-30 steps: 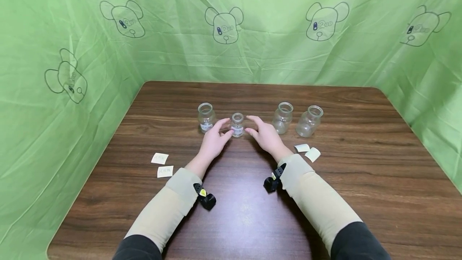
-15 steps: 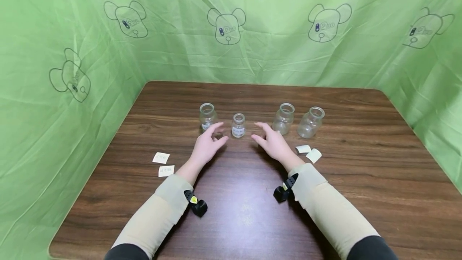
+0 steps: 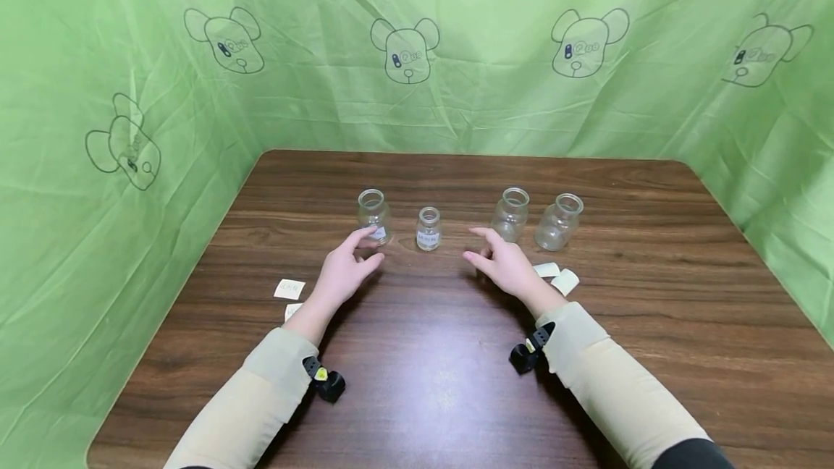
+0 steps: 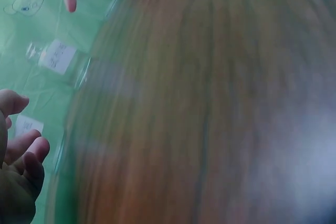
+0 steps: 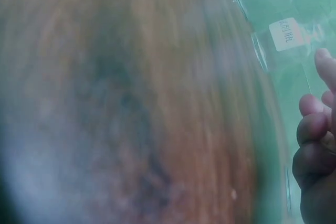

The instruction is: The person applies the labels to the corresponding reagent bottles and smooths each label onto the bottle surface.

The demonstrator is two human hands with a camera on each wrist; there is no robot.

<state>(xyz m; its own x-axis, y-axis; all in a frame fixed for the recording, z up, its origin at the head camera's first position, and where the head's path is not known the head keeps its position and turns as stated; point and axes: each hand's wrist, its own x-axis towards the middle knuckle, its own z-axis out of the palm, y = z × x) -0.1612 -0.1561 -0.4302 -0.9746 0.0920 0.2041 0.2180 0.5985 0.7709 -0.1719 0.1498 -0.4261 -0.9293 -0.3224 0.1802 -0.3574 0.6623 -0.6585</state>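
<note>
A small clear glass jar (image 3: 428, 230) with a white handwritten label stands upright between my two hands, touched by neither. My left hand (image 3: 345, 266) hovers in front of a larger labelled glass jar (image 3: 373, 212), fingers loosely bent and holding nothing; its fingertips overlap that jar's label in the head view. My right hand (image 3: 504, 263), thumb and fingers apart, also holds nothing. It is in front of an unlabelled glass jar (image 3: 515, 208). The small jar's label (image 5: 286, 34) shows close up in the right wrist view, with the right thumb near.
Another unlabelled glass jar (image 3: 559, 223) stands at the right. Two paper labels lie left, one label (image 3: 289, 289) in full view, the other partly behind my left wrist. Two blank slips (image 3: 565, 281) lie by my right wrist. Green cloth (image 3: 489, 114) hangs around the wooden table (image 3: 417, 382).
Both hands have drawn away from the small jar and back toward the body, the left going left and the right going right. The jars stay where they stood.
</note>
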